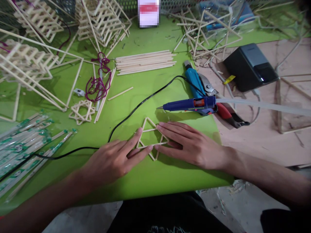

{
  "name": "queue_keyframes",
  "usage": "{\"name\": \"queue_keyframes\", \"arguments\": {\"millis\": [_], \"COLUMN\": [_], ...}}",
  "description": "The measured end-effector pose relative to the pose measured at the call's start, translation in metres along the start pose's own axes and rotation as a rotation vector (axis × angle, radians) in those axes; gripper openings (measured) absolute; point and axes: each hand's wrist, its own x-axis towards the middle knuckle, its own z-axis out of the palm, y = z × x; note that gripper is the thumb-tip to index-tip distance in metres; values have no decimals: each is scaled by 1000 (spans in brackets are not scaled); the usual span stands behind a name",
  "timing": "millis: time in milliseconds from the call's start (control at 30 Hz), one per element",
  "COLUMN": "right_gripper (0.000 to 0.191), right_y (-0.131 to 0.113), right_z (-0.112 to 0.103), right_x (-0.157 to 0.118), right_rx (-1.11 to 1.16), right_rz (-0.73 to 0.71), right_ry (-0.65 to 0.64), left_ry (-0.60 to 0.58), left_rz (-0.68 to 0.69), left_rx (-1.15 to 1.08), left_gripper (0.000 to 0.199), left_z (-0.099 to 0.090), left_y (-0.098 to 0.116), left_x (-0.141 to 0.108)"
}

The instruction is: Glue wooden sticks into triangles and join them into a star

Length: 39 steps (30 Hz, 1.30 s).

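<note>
A six-pointed star of thin wooden sticks (148,145) lies flat on the green table, between my two hands. My left hand (116,157) rests at its left side, thumb and index finger apart, with fingertips touching the sticks. From the right, my right hand (191,144) lies with its fingers stretched out over the star's right points. Neither hand is wrapped round anything. Just beyond the star, a blue glue gun (189,104) lies on its side, its nozzle pointing left.
Stick bundle (145,62), purple string (98,85) and a smaller star (82,112) lie beyond my hands. Stick lattices (99,21) fill the back left; wrapped sticks (24,145) lie left. Pliers (228,113) and a black box (251,66) stand right. A black cable (139,105) crosses the table.
</note>
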Motion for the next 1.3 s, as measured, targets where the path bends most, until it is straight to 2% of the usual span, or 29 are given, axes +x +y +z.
{"name": "queue_keyframes", "arguments": {"millis": [1300], "right_gripper": [40], "right_y": [0], "right_z": [-1], "right_x": [-2], "right_rx": [-10], "right_rz": [11], "right_ry": [-21], "left_ry": [-53], "left_rz": [17], "left_rx": [-24], "left_gripper": [52], "left_z": [-1], "left_y": [-1], "left_x": [-2]}}
